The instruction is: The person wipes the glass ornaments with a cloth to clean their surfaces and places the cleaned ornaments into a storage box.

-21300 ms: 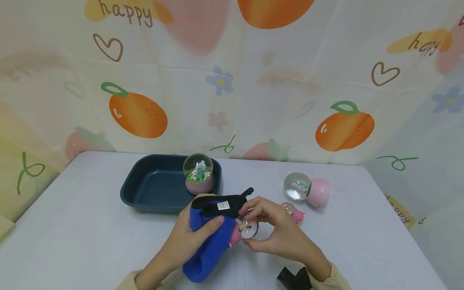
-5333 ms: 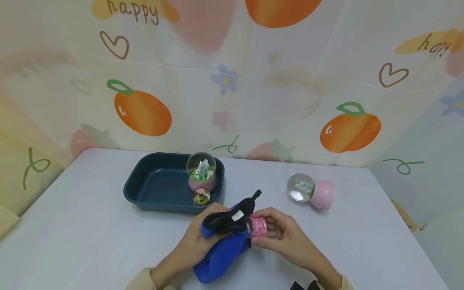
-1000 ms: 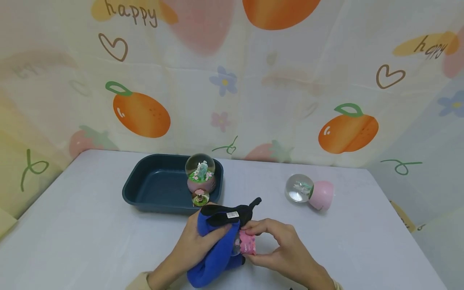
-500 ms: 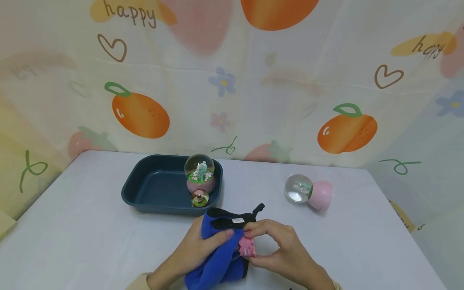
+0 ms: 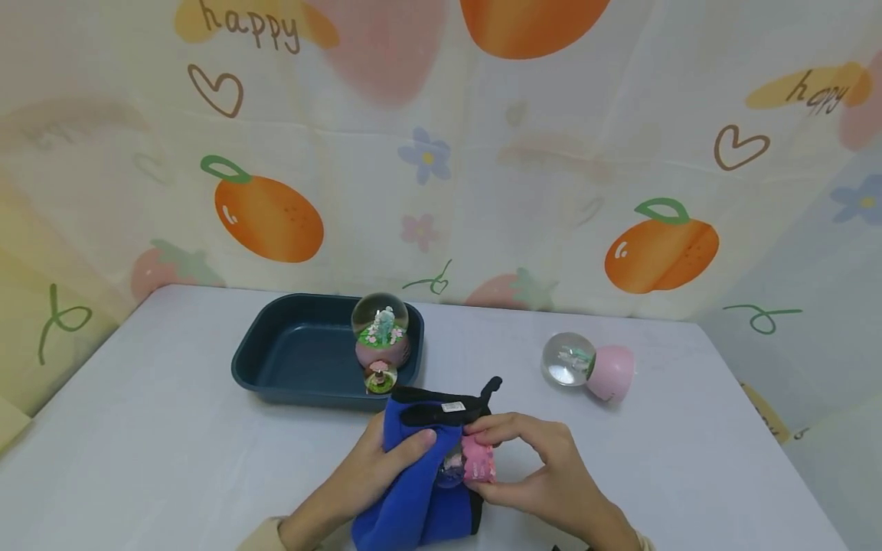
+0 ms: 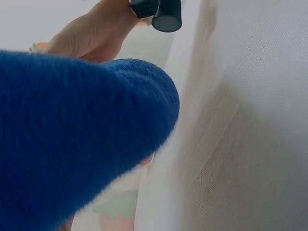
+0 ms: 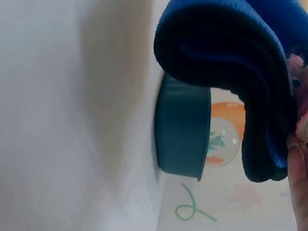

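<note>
My left hand (image 5: 375, 467) grips a blue plush cloth (image 5: 406, 490) with black edging, a white tag and a black loop; its thumb lies on top. Between thumb and fingers my right hand (image 5: 547, 474) pinches the pink base (image 5: 478, 459) of a small snow globe. The globe's clear glass ball (image 5: 451, 467) points left, against the cloth. In the left wrist view the cloth (image 6: 86, 130) fills much of the picture and hides the globe. The right wrist view shows the cloth's folded black edge (image 7: 264, 120) beside the right fingertips (image 7: 297, 168).
A dark teal tray (image 5: 296, 394) stands at back left. In its right end are a large snow globe (image 5: 381, 337) and a small one (image 5: 380, 379). Another large snow globe with a pink base (image 5: 612, 373) lies on its side at right. A patterned curtain (image 5: 510, 229) hangs behind.
Since the oldest frame, a small snow globe has come into the tray and the pink one has left the table at right. Lately the hands shift only slightly, the cloth turning against the glass.
</note>
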`<state>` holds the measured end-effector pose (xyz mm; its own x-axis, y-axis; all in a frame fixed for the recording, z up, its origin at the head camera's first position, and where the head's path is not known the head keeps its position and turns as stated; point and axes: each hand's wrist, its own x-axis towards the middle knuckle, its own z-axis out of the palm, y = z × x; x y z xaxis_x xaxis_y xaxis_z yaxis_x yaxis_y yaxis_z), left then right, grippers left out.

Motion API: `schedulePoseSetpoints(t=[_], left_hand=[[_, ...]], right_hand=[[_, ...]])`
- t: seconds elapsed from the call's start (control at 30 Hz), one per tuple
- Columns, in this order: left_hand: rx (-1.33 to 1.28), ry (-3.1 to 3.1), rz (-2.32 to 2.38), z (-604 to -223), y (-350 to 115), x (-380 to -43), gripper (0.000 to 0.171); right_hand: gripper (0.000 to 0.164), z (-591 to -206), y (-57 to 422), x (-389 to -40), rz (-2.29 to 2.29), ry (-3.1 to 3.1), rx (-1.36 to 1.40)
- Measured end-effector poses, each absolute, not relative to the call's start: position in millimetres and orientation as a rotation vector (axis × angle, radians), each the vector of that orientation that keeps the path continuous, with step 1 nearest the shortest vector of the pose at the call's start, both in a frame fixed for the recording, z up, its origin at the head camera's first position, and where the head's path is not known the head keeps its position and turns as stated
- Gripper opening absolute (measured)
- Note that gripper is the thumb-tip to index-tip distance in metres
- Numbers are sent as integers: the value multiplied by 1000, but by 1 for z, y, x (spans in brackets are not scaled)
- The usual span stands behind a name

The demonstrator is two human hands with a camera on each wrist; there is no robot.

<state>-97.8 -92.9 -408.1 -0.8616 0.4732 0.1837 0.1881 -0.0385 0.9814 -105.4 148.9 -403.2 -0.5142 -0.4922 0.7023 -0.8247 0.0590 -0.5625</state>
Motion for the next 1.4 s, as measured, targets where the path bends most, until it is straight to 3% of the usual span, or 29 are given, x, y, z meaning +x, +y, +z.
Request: schedulePoseSetpoints(t=[0.17,0.63,0.97,1.2,1.4], left_hand=[[798,1965,2030,-410,-94,-97,36],[714,2302,2173,-413,-90,-99,27],[919,2408,2015,-417,-83,-97,63],[1033,2742,1841,-422,-84,-97,67],[1018,2568,1918,-420,-84,-96,70]], right_hand=[[48,-404,149,-106,1457,-2015,1246],[47,-402,150,-102,1578,-2115,1083],[30,-397,151,-102,1778,-2257,921],[16,-395,151,-100,1914,-2394,911],[18,-393,152,-100,1955,-2385,919]])
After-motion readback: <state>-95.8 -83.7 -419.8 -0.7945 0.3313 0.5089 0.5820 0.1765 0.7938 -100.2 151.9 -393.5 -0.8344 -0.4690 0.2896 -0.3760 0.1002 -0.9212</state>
